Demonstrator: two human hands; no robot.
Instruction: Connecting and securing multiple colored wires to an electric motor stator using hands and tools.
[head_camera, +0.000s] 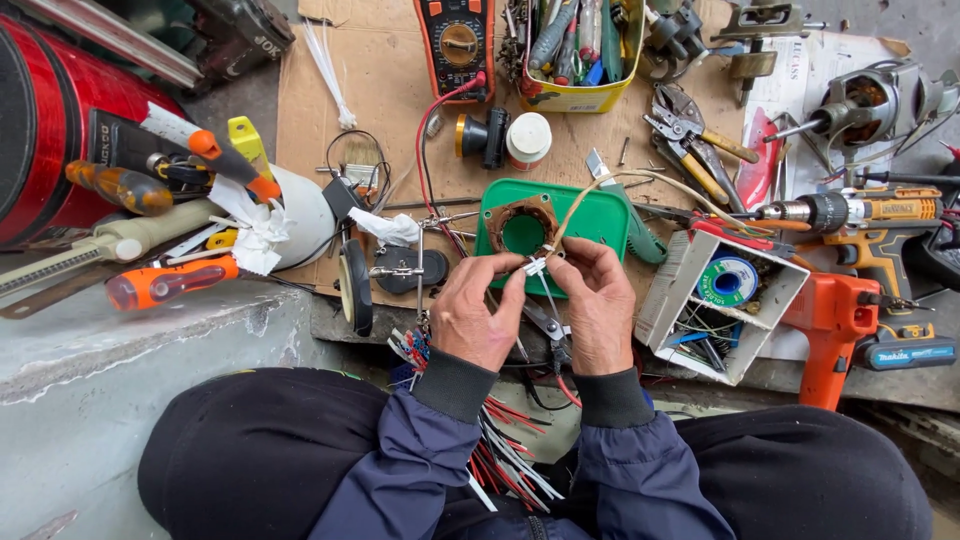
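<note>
My left hand (478, 310) and my right hand (598, 300) meet just below a green plastic lid (600, 215) with a round hole and a brown coil ring. Both pinch a small white sleeve or tie (536, 266) around thin wires. A tan wire (640, 180) runs from the fingers up and to the right. Small pliers (548, 326) lie under my hands, between the wrists. A bundle of red and white wires (505, 440) hangs over my lap.
An orange multimeter (456, 40) and a yellow tub of tools (580, 45) sit at the far edge of the cardboard. A white box with a solder spool (726, 282), a cordless drill (860, 215), an orange tool (830, 330) lie right. Screwdrivers (170, 282) and a red cylinder (50, 120) stand left.
</note>
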